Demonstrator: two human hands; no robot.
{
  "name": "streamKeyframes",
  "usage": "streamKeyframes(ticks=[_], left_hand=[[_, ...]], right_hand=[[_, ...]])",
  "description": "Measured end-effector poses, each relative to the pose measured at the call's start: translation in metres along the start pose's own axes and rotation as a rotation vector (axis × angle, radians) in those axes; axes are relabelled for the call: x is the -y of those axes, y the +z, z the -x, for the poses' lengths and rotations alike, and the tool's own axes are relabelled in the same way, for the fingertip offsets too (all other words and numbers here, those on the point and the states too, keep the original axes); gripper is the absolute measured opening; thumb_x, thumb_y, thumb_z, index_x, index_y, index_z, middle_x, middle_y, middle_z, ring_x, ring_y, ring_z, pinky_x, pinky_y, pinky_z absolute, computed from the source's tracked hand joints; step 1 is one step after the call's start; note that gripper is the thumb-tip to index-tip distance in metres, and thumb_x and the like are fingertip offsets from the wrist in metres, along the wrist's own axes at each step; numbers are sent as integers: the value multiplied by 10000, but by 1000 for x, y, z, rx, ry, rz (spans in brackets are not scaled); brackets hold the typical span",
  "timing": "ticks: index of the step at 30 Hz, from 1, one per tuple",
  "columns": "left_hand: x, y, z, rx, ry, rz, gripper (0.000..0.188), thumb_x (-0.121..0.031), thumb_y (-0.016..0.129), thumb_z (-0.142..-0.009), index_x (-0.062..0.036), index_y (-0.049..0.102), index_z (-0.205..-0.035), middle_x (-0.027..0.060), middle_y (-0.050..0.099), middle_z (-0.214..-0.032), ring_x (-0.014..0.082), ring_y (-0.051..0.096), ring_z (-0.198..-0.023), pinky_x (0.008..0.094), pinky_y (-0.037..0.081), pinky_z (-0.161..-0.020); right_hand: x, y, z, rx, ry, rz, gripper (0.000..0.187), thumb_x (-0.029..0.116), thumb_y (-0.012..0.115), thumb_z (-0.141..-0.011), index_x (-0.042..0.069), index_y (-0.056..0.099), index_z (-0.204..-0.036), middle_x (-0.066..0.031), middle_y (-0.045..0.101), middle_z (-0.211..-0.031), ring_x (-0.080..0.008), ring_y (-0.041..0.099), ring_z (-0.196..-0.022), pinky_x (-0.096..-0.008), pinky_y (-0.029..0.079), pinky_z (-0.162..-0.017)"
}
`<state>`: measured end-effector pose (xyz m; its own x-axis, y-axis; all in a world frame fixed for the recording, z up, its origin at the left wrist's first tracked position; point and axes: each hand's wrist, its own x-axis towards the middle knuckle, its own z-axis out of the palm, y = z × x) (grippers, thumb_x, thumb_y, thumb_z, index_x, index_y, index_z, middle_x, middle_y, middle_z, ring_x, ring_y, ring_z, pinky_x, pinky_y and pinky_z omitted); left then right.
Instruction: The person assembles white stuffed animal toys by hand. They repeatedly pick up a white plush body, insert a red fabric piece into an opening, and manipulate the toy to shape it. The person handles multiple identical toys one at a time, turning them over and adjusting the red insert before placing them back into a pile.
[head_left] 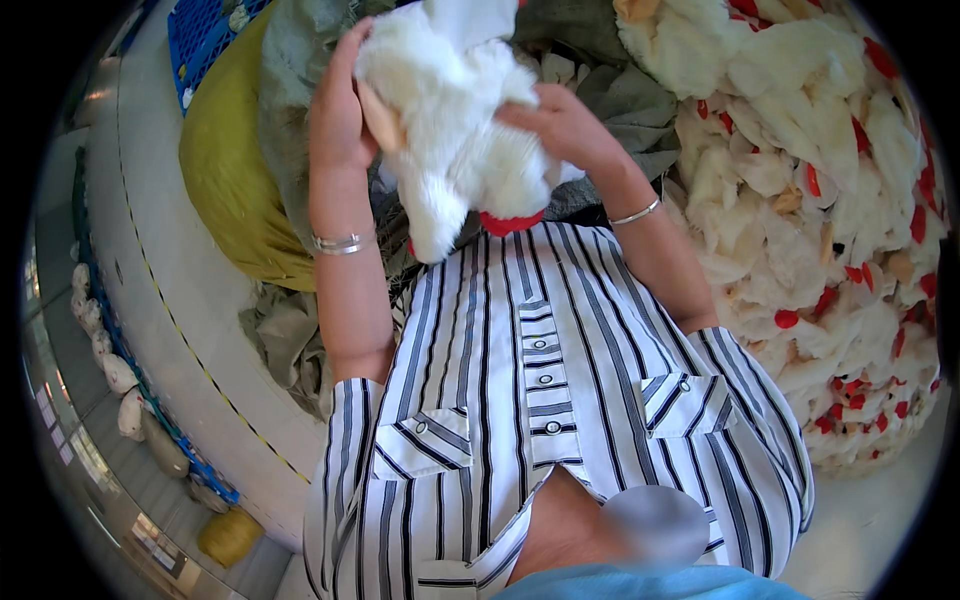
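The white plush piece (455, 125) is to the right of the yellow sack (222, 165), its side grasped by the left hand (342, 105). The right hand (572, 128) touches the fur; whether it pinches, I cannot tell. Probably light, soft and floppy, it is best held by a thick fold.

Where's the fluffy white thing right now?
In the head view, the fluffy white thing is at the top, just left of the middle, between the left hand and the right hand, above the striped shirt.
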<state>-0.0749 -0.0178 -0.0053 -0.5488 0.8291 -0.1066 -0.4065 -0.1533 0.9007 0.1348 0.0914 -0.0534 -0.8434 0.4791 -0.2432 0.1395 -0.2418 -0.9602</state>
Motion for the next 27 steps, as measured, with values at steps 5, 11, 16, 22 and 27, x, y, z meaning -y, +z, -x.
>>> streamKeyframes(ticks=[5, 11, 16, 22, 27], left_hand=[[48, -1, 40, 150, -90, -91, 631, -393, 529, -968, 6, 335, -1416, 154, 462, -1377, 217, 463, -1236, 330, 402, -1013], [57, 35, 63, 163, 170, -667, 620, -160, 651, -867, -8, 359, -1391, 134, 485, -1329, 187, 475, -1203, 318, 395, -1009], [68, 24, 63, -110, 436, -716, 235, 27, 523, -878, 2, 622, -1090, 16, 640, -970, 95, 589, -852, 244, 493, -772], [46, 26, 56, 123, 616, -762, 269, -14, 623, -831, -10, 578, -1096, 45, 602, -968, 98, 550, -814, 244, 467, -734], [53, 49, 65, 214, 515, -1021, 580, -96, 764, -713, -134, 517, -1236, 101, 534, -1053, 229, 591, -850, 327, 483, -758]], right_hand=[[-24, -43, -8, -306, -72, -476, 324, 241, 625, -889, -19, 640, -1083, -79, 684, -960, -148, 664, -852, -282, 521, -734], [-28, -38, -16, -431, -63, -784, 356, 214, 551, -919, -16, 585, -1188, -98, 665, -1069, -181, 657, -942, -317, 532, -786], [-36, -40, -7, -433, -48, -754, 373, 244, 487, -970, -21, 551, -1225, -132, 635, -1161, -237, 637, -1035, -378, 530, -892], [-45, -50, -1, -288, -67, -885, 353, 226, 509, -944, -26, 576, -1182, -125, 645, -1128, -237, 646, -996, -365, 533, -863], [-30, -31, 1, -364, -71, -832, 356, 232, 502, -948, -25, 578, -1182, -126, 645, -1131, -244, 648, -1000, -363, 534, -862]])
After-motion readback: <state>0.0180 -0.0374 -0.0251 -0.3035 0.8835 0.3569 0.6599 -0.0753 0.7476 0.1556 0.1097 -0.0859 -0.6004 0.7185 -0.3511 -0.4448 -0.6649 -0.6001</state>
